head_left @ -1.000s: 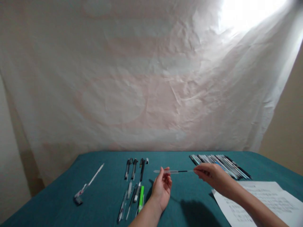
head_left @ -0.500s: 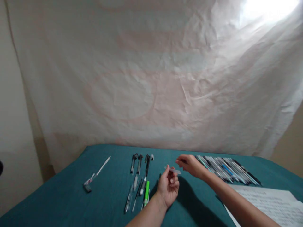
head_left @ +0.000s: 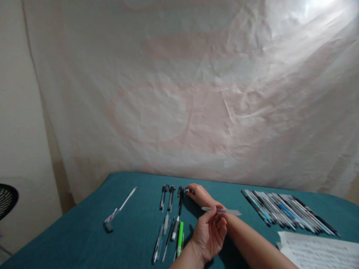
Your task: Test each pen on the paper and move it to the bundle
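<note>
- We have a clear pen tube [head_left: 232, 212] in the left hand [head_left: 211, 231], pinched between thumb and fingers, lying roughly level and, from our view, across the right forearm
- We'd guess light, stiff plastic, a bit slippery, could crack if squeezed hard; best held near mid-length, as here, both ends poking out
- Left palm is turned up, other fingers curled in
- Right hand [head_left: 198, 193] is stretched farther out, palm down, fingers bent, fingertips at a small pen cap [head_left: 187, 191] just beside a black pen [head_left: 181, 201]; we can't tell if it's gripped
- Cap looks tiny and light to us, so fingertips only
</note>
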The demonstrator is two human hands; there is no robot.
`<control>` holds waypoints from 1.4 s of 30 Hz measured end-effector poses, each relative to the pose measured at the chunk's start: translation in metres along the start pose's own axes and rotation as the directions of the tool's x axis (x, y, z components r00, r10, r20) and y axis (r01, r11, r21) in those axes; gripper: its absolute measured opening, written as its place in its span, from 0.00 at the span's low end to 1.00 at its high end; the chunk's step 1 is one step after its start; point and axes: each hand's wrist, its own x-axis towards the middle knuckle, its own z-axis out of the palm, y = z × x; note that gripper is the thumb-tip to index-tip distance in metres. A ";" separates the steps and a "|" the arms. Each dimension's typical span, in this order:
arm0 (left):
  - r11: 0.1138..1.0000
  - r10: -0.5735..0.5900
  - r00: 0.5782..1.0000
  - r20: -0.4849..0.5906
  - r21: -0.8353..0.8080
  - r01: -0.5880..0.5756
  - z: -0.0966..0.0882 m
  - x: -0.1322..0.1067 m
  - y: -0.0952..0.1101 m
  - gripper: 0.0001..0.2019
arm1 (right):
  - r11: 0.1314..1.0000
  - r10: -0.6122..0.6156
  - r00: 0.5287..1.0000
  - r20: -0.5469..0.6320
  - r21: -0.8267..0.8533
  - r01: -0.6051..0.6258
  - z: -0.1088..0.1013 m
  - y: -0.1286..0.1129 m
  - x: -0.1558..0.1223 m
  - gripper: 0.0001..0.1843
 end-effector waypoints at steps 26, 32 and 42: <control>0.983 0.095 0.994 -0.051 0.165 -0.086 -0.001 0.012 -0.005 0.09 | 0.983 0.134 0.982 0.133 -0.143 -0.115 -0.083 -0.016 -0.182 0.09; 0.944 0.122 0.992 -0.042 0.315 -0.102 0.001 0.014 -0.012 0.10 | 0.964 0.218 0.958 0.186 -0.194 -0.182 -0.094 -0.036 -0.217 0.11; 0.876 0.147 0.989 -0.009 0.466 -0.126 -0.007 0.018 -0.021 0.12 | 0.897 0.258 0.951 0.169 -0.406 -0.172 -0.077 -0.044 -0.230 0.18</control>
